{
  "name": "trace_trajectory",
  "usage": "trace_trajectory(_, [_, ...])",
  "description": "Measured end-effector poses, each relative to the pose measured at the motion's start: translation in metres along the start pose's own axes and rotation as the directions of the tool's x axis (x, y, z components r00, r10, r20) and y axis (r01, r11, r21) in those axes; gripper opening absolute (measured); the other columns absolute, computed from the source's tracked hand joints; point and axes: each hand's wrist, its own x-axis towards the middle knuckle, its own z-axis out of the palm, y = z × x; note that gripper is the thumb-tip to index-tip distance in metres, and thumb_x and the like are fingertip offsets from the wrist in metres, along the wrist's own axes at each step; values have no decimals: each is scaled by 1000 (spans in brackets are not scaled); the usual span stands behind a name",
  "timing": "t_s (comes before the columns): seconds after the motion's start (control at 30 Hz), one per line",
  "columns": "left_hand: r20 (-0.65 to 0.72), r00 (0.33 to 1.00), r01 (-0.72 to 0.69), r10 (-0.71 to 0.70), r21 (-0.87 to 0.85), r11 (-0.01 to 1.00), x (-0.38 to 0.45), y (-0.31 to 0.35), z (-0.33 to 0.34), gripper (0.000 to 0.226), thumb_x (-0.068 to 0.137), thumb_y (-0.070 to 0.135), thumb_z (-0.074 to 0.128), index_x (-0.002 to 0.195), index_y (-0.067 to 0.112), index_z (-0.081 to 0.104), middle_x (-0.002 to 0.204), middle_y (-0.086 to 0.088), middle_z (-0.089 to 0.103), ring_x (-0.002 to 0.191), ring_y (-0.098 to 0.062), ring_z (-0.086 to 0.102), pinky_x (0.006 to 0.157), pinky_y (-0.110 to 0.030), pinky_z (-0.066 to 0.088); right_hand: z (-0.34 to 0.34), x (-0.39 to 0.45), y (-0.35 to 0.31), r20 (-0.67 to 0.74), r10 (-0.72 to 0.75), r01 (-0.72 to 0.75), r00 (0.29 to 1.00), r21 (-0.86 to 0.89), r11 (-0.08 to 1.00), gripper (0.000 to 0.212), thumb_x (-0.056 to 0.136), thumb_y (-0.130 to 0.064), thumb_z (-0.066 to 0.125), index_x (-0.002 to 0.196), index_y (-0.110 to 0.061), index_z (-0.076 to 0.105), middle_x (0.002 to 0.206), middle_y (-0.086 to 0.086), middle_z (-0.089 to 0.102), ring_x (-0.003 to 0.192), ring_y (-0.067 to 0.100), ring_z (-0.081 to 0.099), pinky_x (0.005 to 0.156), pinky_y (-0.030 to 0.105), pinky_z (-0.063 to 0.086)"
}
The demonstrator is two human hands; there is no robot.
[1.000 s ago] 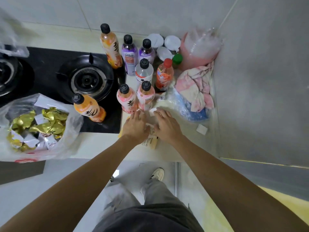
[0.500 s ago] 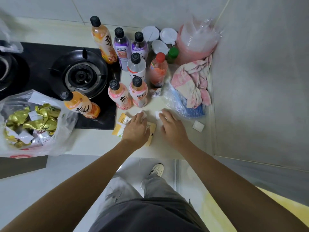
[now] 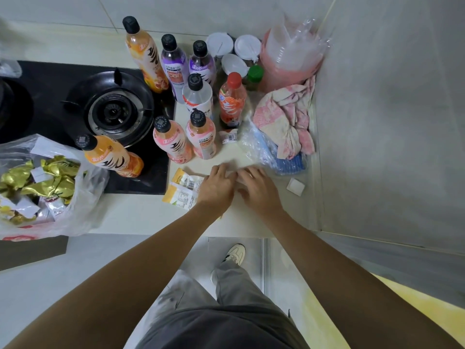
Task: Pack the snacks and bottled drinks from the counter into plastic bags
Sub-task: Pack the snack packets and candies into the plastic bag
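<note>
Several drink bottles stand at the back of the counter: a tall orange one (image 3: 147, 56), two purple (image 3: 175, 68), a white one (image 3: 197, 98), a red-capped one (image 3: 232, 100) and two pink (image 3: 172, 143). Another orange bottle (image 3: 113, 157) leans on the hob. Yellow-and-white snack packets (image 3: 183, 188) lie on the counter (image 3: 141, 212). My left hand (image 3: 217, 188) rests palm down on their right end. My right hand (image 3: 258, 187) lies flat beside it, fingertips meeting over a small blurred white packet (image 3: 234, 172). A plastic bag (image 3: 83, 197) at the left holds gold-wrapped snacks.
A gas burner (image 3: 113, 113) sits left of the bottles. A pink cloth (image 3: 284, 119), a clear bag with something blue (image 3: 279, 159), stacked plastic cups (image 3: 292, 56) and white-lidded jars (image 3: 219, 44) fill the corner. A small white square (image 3: 295, 186) lies by the wall.
My left hand slid right, uncovering more of the yellow packets. Both hands have drawn together until their fingertips almost touch.
</note>
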Motion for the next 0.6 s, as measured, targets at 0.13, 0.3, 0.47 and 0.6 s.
trace_trajectory(0.13, [-38, 999, -31, 32, 24, 999, 4, 0, 7, 16, 86, 1, 67, 99, 10, 63, 115, -12, 51, 104, -31, 48, 57, -38, 47, 4, -11, 2, -60, 70, -73, 996, -53, 996, 23, 78, -7, 71, 99, -11, 63, 101, 8, 59, 94, 31, 56, 68, 45, 53])
trace_trajectory(0.3, [-78, 988, -136, 136, 3, 991, 6, -3, 15, 23, 79, -5, 71, 92, 13, 64, 102, -8, 51, 94, -28, 49, 49, -36, 45, 1, -25, 5, -51, 130, -133, 990, -61, 989, 34, 74, -5, 78, 104, -10, 63, 105, 9, 58, 97, 32, 57, 71, 45, 56])
trace_trajectory(0.47, [-180, 969, -186, 170, -77, 979, 2, -1, -3, 20, 88, 6, 70, 107, 12, 70, 105, -8, 55, 99, -29, 51, 62, -40, 52, -12, -30, -3, -76, 164, -166, 984, -22, 986, 34, 81, -12, 77, 112, -9, 63, 112, 9, 59, 102, 30, 57, 77, 39, 56])
trace_trajectory(0.6, [-255, 952, -212, 171, -144, 967, -16, -13, -29, 23, 90, 9, 65, 113, 13, 69, 108, -8, 54, 102, -29, 51, 62, -37, 47, -23, -27, -24, -130, 153, -150, 980, 31, 988, 32, 83, -13, 74, 113, -12, 63, 110, 8, 57, 101, 28, 56, 74, 41, 55])
